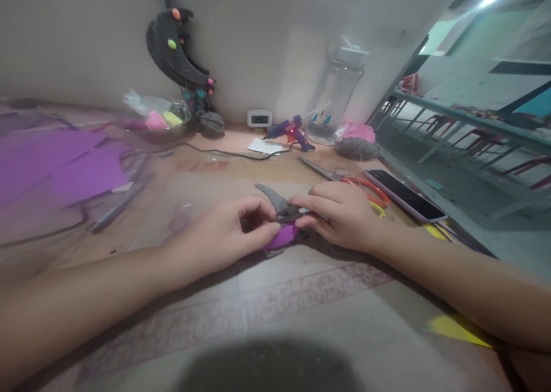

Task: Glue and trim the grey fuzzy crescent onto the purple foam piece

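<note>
The left hand [235, 222] has its thumb and pointing finger bent close together. They pinch a small, curved, pointy grey piece that looks wrapped in yarn [272, 196]. The right hand [342, 217] is narrow too, with its fingertips pressed on the dark end of that piece. So the grey piece sits right between the two hands, its tip poking up and away. A flat, rounded purple bit [282, 237] is just below the same fingertips. I cannot tell if it is joined to the grey piece, because fingers hide the spot. Pinching from both sides likely keeps such a little thing from wobbling. Both hands are low over the pale table [301, 317], maybe so it helps hold them steady.

Just past the right hand lie metal scissors with orange handles [327, 173], maybe kept there because they are easy to grab. A black-screened phone with a light purple case [404, 196] lies to the right of that hand, out of its way.

Farther ahead of both hands is a dark blue glue gun with a red light [293, 131]. Its nose points over a white paper scrap [264, 146], perhaps to catch drips. A fluffy grey yarn ball [356, 148] is ahead of the right hand. Big purple sheets [90, 171] are well off to the left hand's left.
</note>
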The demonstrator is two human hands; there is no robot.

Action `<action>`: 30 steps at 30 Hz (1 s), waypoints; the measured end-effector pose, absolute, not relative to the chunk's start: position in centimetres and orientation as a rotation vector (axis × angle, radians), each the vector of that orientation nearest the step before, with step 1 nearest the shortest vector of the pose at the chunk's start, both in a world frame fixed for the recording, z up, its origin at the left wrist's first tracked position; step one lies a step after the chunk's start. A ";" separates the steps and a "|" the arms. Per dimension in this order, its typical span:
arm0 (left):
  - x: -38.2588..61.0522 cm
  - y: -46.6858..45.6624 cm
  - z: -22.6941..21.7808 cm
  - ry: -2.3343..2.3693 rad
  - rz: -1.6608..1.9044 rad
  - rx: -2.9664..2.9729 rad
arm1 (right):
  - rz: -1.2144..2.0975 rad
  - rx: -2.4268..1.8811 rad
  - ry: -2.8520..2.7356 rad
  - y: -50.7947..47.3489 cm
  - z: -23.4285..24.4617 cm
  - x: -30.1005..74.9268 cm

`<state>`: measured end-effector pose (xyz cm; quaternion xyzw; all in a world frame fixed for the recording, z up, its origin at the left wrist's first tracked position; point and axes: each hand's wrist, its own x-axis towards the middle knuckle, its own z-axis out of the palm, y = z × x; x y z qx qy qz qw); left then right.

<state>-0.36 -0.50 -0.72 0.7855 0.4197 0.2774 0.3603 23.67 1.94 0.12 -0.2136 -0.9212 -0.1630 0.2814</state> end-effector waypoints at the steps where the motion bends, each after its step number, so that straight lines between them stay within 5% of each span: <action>1: -0.4 -0.5 -0.7 1.082 0.711 2.034 | -0.467 -0.570 -2.470 1.9 0.2 23.6; 11: -0.3 -0.4 -0.8 1.081 0.720 2.050 | -0.473 -0.586 -2.455 1.9 0.2 23.5; 24: -0.1 0.0 -0.7 1.055 0.825 1.931 | 0.156 -0.862 -2.205 1.3 0.2 23.6; 30: -0.1 0.2 -0.6 1.046 0.817 1.861 | 0.720 -1.167 -2.057 0.4 0.7 21.9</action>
